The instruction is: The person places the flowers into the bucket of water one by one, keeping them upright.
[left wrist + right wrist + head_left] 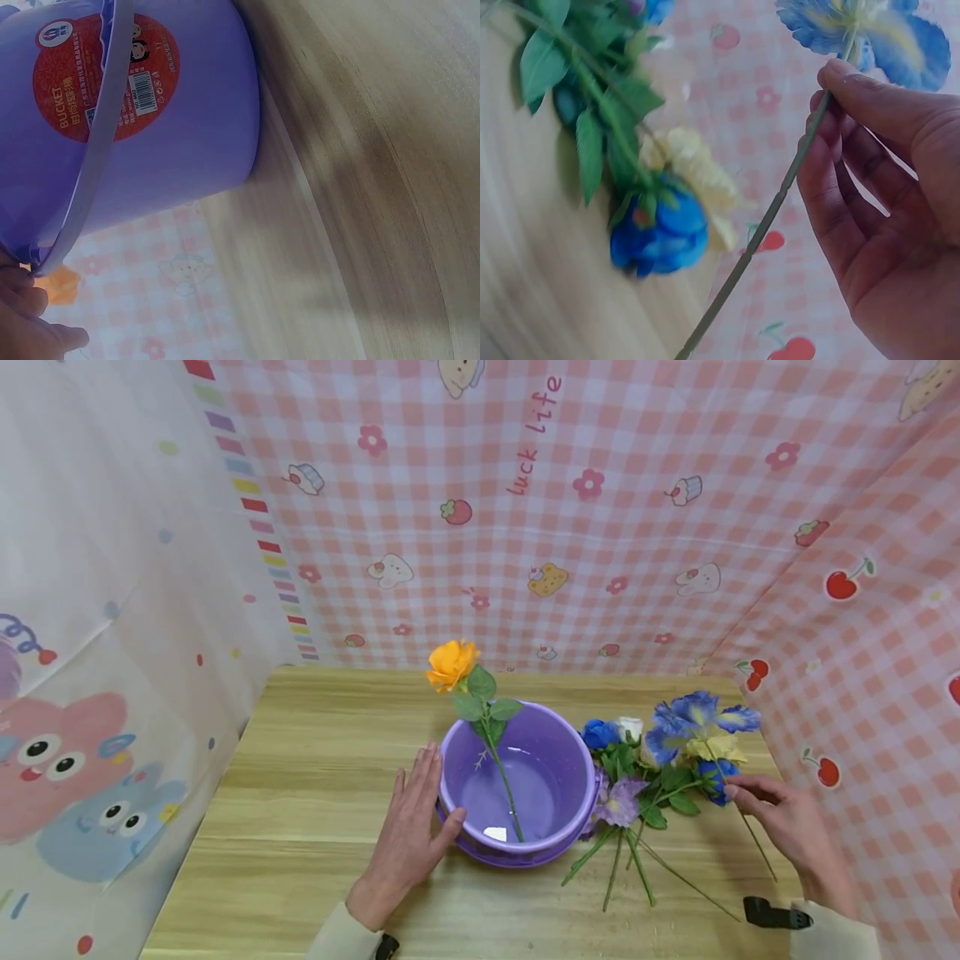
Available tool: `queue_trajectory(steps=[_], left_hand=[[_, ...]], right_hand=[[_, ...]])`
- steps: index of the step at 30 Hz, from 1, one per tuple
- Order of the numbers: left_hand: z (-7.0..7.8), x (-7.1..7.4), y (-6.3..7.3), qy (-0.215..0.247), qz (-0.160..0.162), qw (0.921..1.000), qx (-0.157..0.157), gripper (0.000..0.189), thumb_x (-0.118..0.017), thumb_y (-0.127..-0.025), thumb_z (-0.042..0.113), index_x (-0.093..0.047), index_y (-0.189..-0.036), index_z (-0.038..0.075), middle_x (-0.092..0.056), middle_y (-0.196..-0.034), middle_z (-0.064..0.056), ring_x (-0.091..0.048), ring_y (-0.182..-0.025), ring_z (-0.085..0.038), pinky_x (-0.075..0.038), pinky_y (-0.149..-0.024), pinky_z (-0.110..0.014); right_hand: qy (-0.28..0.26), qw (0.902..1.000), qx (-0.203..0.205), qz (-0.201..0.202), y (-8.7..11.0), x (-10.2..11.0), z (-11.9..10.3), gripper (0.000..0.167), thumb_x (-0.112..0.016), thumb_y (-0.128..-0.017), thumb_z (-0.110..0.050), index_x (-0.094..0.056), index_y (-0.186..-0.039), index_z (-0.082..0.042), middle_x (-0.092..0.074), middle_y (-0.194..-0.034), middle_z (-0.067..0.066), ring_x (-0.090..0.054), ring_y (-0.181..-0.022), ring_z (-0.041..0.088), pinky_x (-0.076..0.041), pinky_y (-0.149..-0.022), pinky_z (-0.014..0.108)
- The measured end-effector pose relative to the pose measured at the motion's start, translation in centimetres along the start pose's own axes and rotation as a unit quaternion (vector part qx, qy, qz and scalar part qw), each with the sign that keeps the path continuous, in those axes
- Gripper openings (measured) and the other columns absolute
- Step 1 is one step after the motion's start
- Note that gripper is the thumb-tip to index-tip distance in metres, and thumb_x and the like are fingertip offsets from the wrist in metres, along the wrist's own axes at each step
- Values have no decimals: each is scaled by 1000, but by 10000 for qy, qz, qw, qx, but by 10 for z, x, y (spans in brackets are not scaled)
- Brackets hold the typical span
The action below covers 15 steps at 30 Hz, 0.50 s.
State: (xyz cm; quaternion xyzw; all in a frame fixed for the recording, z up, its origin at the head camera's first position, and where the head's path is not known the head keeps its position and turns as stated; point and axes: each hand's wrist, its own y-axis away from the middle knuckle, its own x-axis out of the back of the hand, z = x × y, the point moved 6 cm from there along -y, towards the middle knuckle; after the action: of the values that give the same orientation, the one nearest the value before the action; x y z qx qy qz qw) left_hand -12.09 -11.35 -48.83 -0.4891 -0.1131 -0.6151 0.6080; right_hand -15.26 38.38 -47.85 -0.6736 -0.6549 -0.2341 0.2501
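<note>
Your purple bucket (555,735) sits upright on the counter (315,760); use it as the reference. An orange rose (452,665) stands in it, tilted: bloom above the far-left rim, stem running down inside toward the near wall.

Your left hand (408,827) is at the bucket's left side, fingers straight and touching it, gripping nothing. The left wrist view has the bucket's handle (96,154) hanging across a red label (56,82) on the wall.

Your right hand (783,822) is well to the right of the bucket, thumb and fingers closed in a pinch on the stem of a blue iris (696,708). That bloom is up above the flower pile, stem angled down past your fingers.

Pile lies just right of the bucket: a blue rose (600,733) and a white flower (631,727) at the far side, a purple flower (621,802) close by its rim, then a yellow flower (723,747) and a second blue rose (718,779) farther right. Several cut stems point to the bucket's near side.
</note>
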Motion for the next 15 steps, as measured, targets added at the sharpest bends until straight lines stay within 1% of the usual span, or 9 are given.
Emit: queue_trajectory(steps=[4, 9, 13, 15], left_hand=[[0, 0, 0, -9, 4, 10000, 6, 79, -38, -108, 55, -26, -161, -3, -23, -169, -18, -24, -155, -36, -23, -122, -67], [0, 0, 1, -10, -49, 10000, 42, 80, -40, -108, 55, -25, -161, -3, -24, -168, -20, -22, -156, -35, -23, -121, -68], [-1, -1, 0, -7, -103, 9999, 78, 80, -42, -107, 53, -26, -160, -4, -24, -168, -20, -21, -156, -35, -23, -121, -68], [-1, -1, 0, -7, -118, 9999, 102, 80, -43, -107, 52, -26, -160, -4, -24, -169, -20, -21, -156, -34, -23, -121, -68]], right_hand=[[-15, 9997, 41, 250, -2, -3, -10, 36, -69, -102, -24, -72, -122, 5, -74, -96, -19, -67, -83, -2, -56, -67, 16], [-271, 9976, 250, 591, -5, -9, -25, 31, -69, -101, -17, -72, -122, 6, -69, -97, -26, -66, -83, -3, -55, -67, 13], [-445, 9940, 337, 945, -5, -14, -39, 29, -70, -100, -16, -73, -121, 4, -69, -96, -26, -66, -82, -1, -54, -64, 13], [-566, 9913, 312, 1145, -5, -17, -45, 28, -72, -99, -16, -74, -120, 3, -70, -95, -26, -67, -81, -1, -54, -65, 12]])
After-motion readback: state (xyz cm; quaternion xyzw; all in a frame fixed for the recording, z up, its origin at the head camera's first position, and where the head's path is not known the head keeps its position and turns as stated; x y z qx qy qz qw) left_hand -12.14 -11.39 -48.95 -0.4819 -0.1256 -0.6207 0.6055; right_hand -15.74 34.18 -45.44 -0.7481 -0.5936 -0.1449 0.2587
